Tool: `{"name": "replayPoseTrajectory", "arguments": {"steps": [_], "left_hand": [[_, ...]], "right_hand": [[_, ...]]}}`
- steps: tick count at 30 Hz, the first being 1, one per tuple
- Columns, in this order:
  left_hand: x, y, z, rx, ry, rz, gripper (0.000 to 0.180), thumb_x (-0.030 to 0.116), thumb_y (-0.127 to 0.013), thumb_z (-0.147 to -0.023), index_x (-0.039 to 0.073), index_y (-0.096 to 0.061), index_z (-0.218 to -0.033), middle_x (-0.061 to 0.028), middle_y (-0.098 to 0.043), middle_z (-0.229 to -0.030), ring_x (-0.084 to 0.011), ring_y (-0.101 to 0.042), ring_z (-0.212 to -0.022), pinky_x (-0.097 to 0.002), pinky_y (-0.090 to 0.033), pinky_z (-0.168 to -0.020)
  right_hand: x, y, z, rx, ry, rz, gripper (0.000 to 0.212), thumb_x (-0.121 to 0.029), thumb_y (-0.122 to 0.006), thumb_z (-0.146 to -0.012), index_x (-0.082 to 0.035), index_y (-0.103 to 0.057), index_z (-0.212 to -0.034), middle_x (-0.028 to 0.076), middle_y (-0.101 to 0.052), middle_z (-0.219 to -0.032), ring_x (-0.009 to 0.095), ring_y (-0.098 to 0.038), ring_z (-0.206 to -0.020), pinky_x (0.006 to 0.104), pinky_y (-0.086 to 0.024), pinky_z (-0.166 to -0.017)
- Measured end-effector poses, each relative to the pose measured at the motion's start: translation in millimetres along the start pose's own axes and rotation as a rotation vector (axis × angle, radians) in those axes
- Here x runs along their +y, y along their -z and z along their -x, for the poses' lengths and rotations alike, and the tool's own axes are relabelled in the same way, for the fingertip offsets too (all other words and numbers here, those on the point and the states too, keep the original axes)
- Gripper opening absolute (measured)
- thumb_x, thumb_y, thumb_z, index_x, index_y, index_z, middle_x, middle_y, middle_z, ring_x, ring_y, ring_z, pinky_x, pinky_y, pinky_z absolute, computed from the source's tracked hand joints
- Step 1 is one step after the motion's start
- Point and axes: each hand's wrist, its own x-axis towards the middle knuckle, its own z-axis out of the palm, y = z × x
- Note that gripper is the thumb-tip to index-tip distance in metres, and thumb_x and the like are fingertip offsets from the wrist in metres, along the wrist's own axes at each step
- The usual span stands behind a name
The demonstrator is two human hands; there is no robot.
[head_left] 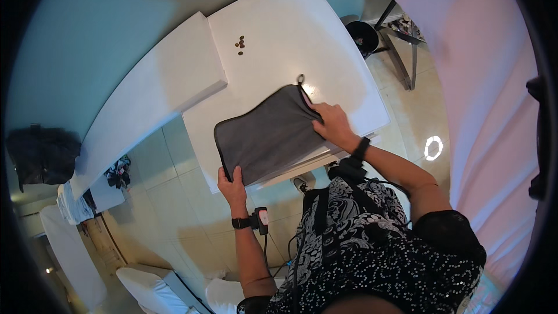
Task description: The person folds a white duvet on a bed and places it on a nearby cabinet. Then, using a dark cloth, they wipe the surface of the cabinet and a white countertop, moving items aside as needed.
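Note:
A grey cloth (264, 131) with dark edging, which looks like a cleaning towel, is spread over the near part of a white table (279, 29). A small hanging loop (300, 79) sticks out at its far right corner, and a bit of pinkish underside shows along the right edge. My left hand (233, 187) grips the near left corner, thumb on top and the other fingers partly hidden. Toward the right edge, my right hand (335, 126) has that side of the cloth pinched between thumb and fingers.
Several small brown bean-like pieces (240, 45) lie on the table beyond the cloth. A raised white ledge (203, 70) adjoins the table's left side along the wall. To the right are a black bin (362, 38), a dark metal stand (404, 61) and a pink curtain (465, 81).

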Motion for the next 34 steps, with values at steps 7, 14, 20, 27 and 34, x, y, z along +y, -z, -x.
{"name": "replayPoseTrajectory", "arguments": {"steps": [7, 14, 20, 27, 34], "left_hand": [[-17, -4, 20, 0.171, -0.216, -0.5, 0.034, 0.002, -0.059, -0.079, 0.0, -0.055, -0.113, -0.0175, -0.054, -0.118, -0.0338, -0.052, -0.107, -0.0394, -0.042, -0.093], [0, -40, 15, -0.397, -0.414, -0.725, 0.055, 0.021, -0.059, -0.085, 0.007, -0.041, -0.136, -0.0162, -0.032, -0.145, -0.0383, -0.026, -0.135, -0.0519, -0.024, -0.106], [-14, -27, -7, -0.408, -0.428, -0.895, 0.065, 0.031, -0.059, -0.086, 0.009, -0.033, -0.142, -0.0154, -0.021, -0.151, -0.0392, -0.015, -0.139, -0.0548, -0.015, -0.109], [-16, -9, -60, -0.368, -0.429, -0.88, 0.067, 0.032, -0.063, -0.082, 0.008, -0.038, -0.139, -0.0153, -0.025, -0.15, -0.0396, -0.018, -0.138, -0.0535, -0.016, -0.109], [-57, 10, -122, -0.294, -0.389, -0.829, 0.074, 0.036, -0.065, -0.077, 0.009, -0.038, -0.14, -0.0155, -0.021, -0.152, -0.0395, -0.014, -0.14, -0.0583, -0.009, -0.109]], "right_hand": [[17, 73, 51, -0.222, -0.042, -0.01, 0.042, -0.014, -0.068, -0.072, -0.004, -0.056, -0.112, 0.012, -0.06, -0.093, 0.032, -0.056, -0.081, 0.0401, -0.044, -0.071], [-26, 24, 29, -0.302, 0.181, -0.101, 0.062, -0.016, -0.074, -0.068, -0.003, -0.05, -0.123, 0.018, -0.046, -0.133, 0.036, -0.042, -0.126, 0.0479, -0.036, -0.102], [-41, -23, 26, -0.486, 0.247, 0.151, 0.074, -0.03, -0.075, -0.07, -0.007, -0.044, -0.133, 0.018, -0.028, -0.147, 0.038, -0.021, -0.138, 0.0595, -0.021, -0.106], [-56, -63, -23, -0.538, 0.297, 0.174, 0.077, -0.038, -0.074, -0.072, -0.009, -0.042, -0.136, 0.019, -0.026, -0.148, 0.039, -0.019, -0.138, 0.0612, -0.019, -0.106], [-73, -119, -77, -0.545, 0.403, 0.188, 0.08, -0.048, -0.068, -0.077, -0.012, -0.036, -0.141, 0.017, -0.019, -0.152, 0.039, -0.013, -0.14, 0.0629, -0.016, -0.107]]}}
